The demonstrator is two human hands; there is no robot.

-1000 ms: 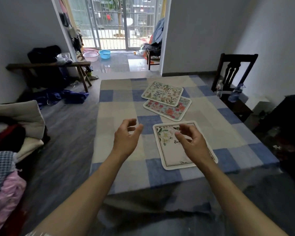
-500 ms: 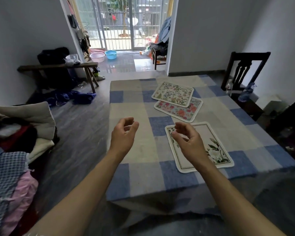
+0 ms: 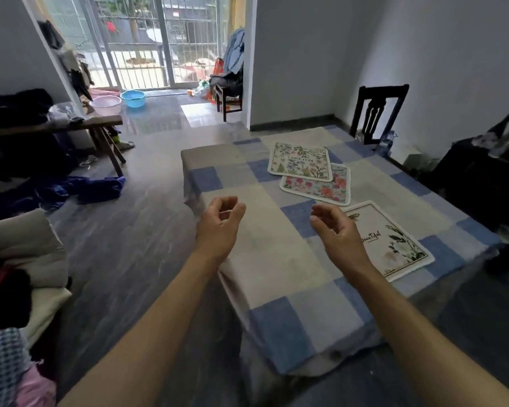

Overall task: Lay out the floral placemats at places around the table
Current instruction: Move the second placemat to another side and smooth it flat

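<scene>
Three floral placemats lie on the table [image 3: 276,259] with its blue and beige checked cloth. The nearest, a white placemat with green leaves [image 3: 394,239], lies flat near the right front edge. Farther back, a pink-flowered placemat [image 3: 318,188] lies partly under a cream placemat with small flowers [image 3: 300,161]. My left hand [image 3: 219,227] hovers over the table's left edge, fingers loosely curled and holding nothing. My right hand [image 3: 337,230] hovers just left of the white placemat, fingers apart and empty.
A dark wooden chair [image 3: 378,113] stands at the table's far right with bottles beside it. Piled clothes [image 3: 9,289] lie at the left. A wooden bench [image 3: 71,127], blue cloth on the floor [image 3: 94,186] and two basins [image 3: 121,101] sit toward the balcony door.
My view has swung left, so the table and mats now sit farther right. My right hand has come off the white placemat, which stays flat on the cloth. Both hands stay empty.
</scene>
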